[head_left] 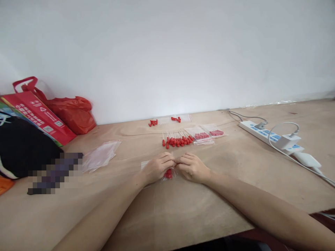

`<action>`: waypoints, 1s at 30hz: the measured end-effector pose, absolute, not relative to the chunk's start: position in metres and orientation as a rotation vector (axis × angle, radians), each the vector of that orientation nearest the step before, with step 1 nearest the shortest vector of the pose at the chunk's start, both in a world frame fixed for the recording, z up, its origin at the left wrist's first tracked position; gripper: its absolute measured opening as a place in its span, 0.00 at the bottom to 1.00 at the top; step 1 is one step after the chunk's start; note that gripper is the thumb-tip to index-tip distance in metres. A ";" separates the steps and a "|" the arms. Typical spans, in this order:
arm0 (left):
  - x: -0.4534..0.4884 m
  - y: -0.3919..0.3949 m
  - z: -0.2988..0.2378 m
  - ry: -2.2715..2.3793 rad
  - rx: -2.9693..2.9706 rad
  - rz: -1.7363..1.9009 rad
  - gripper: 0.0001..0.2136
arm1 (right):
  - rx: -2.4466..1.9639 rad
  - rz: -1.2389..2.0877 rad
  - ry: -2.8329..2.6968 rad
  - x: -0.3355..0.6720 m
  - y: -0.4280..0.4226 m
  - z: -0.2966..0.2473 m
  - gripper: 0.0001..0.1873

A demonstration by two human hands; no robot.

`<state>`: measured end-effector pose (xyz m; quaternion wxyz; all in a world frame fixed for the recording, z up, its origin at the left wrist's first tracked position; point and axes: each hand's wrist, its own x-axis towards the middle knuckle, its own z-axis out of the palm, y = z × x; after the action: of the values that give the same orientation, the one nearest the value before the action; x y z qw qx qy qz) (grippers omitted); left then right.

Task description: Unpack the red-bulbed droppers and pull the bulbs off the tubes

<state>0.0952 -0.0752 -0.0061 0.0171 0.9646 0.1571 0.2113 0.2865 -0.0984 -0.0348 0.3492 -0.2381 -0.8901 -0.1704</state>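
Note:
My left hand and my right hand meet at the middle of the wooden table, both pinching a small clear plastic bag that holds red-tipped sticks. Just beyond them lies a loose row of red-tipped sticks. To its right rest filled small bags with red pieces inside. Near the wall are a few loose red pieces and an empty-looking clear bag.
A stack of empty clear bags lies at the left. Further left sit a red box, a red plastic bag and a dark bundle. A white power strip with a charger and cables runs along the right.

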 end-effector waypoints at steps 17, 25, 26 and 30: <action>0.092 -0.071 -0.014 0.412 2.932 0.811 0.09 | -0.592 -0.364 -2.311 0.287 -0.099 -0.036 0.13; 0.089 -0.070 -0.013 0.361 3.140 0.729 0.14 | -0.548 -0.377 -2.500 0.292 -0.096 -0.029 0.14; 0.087 -0.069 -0.012 0.371 3.121 0.732 0.14 | -0.580 -0.338 -2.518 0.293 -0.096 -0.028 0.13; 0.079 -0.073 -0.007 0.513 2.969 0.728 0.14 | -0.690 -0.056 -2.546 0.298 -0.098 -0.025 0.09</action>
<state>0.0795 -0.0730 -0.0067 0.0211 0.9576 0.1656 0.2349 0.2981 -0.0976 -0.0246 0.2489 -0.2533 -0.9346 -0.0206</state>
